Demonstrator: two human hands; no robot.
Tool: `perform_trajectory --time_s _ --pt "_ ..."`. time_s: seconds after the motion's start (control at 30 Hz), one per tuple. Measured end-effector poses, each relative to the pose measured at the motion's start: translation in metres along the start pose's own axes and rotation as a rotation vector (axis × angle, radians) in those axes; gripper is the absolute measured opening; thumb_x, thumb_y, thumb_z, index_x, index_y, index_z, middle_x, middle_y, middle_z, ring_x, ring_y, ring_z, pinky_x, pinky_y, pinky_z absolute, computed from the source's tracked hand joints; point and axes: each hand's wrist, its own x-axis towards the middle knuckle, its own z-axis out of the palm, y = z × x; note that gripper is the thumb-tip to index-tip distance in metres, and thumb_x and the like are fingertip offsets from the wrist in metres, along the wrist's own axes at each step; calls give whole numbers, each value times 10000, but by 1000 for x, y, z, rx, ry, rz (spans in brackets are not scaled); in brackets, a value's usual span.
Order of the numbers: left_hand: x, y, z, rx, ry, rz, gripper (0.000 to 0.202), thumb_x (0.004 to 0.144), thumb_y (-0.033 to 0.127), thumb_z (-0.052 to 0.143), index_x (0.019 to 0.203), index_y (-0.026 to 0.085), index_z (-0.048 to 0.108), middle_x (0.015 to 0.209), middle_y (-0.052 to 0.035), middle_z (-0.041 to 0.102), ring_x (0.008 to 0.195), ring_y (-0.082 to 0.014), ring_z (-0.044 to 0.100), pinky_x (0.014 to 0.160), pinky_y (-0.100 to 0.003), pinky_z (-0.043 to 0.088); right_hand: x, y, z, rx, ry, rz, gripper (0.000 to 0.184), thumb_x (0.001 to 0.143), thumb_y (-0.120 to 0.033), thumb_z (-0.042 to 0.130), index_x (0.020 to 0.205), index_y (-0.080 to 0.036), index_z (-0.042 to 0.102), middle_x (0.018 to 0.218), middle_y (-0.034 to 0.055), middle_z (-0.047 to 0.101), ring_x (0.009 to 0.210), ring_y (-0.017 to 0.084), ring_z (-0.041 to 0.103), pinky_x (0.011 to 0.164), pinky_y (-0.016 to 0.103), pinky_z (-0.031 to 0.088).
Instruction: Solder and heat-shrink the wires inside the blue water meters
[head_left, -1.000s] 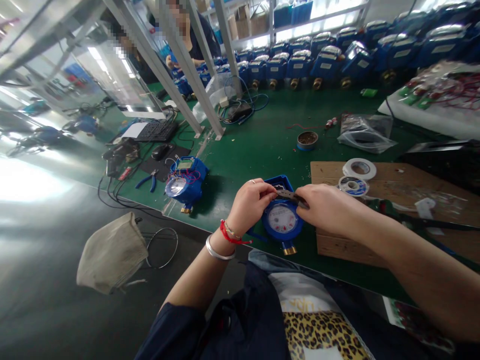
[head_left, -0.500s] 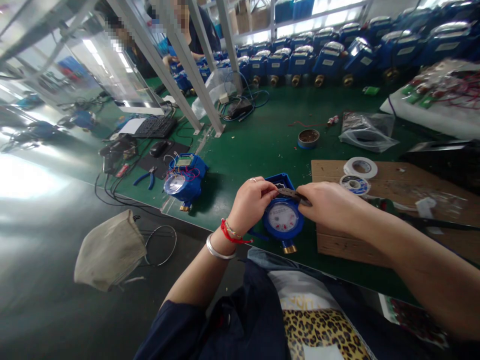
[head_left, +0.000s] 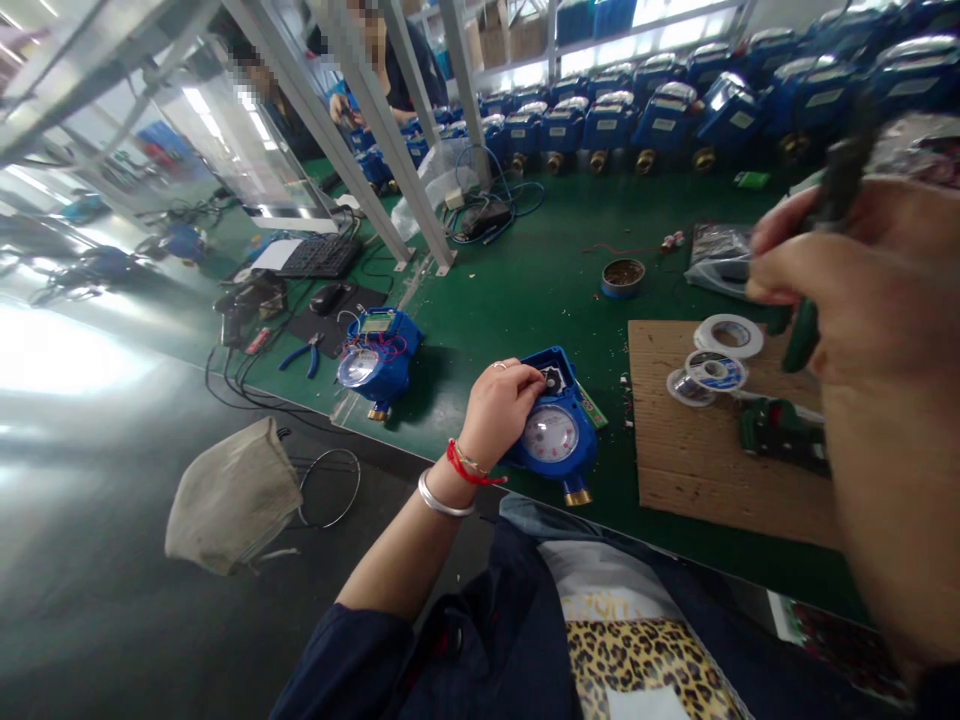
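Note:
A blue water meter [head_left: 550,434] with a round clear dial and a brass fitting lies on the green bench before me, its square compartment uncovered. My left hand [head_left: 504,402] is closed in a pinch at the compartment's left side; what lies between the fingertips is hidden. Part of a green circuit board [head_left: 592,405] shows at the meter's right side. Up at the right, my right hand [head_left: 862,270] is closed around green-handled pliers [head_left: 840,185], jaws pointing up, blurred by motion.
Another blue meter [head_left: 379,355] with wires stands left, near blue-handled pliers [head_left: 301,355]. On the right, cardboard [head_left: 697,480] bears a solder spool [head_left: 712,372], a tape roll [head_left: 729,337] and a green-handled tool [head_left: 780,432]. A round tin [head_left: 622,277] sits behind. Meters [head_left: 609,125] line the back.
My right hand has lifted the pliers away from the meter, up and to the right. My left hand stays at the meter, which has turned slightly; the circuit board beside it now shows.

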Motion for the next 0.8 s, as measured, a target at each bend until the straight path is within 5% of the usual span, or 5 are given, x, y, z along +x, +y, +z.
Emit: perform_trajectory --time_s 0.17,0.33,0.8 --pt "-3 4 3 -51 64 8 110 884 207 583 810 178 659 810 -16 622 823 -162 557 754 -281 422 -13 -18 40 -257 -458 -183 81 729 -251 506 714 -195 563 627 10 556 571 139 467 545 278 280" --pt "-3 9 5 -87 65 25 99 877 194 592 821 192 674 789 -6 611 811 -154 553 749 -280 422 -22 -14 68 -476 -677 -224 119 732 -292 459 660 -203 489 665 38 591 573 157 472 518 276 218" --pt "-1 14 5 -72 65 30 92 872 185 598 838 195 684 792 -10 608 810 -156 549 745 -286 429 -16 -9 69 -462 -756 -243 109 714 -276 457 643 -203 494 622 36 571 542 146 447 510 269 207"
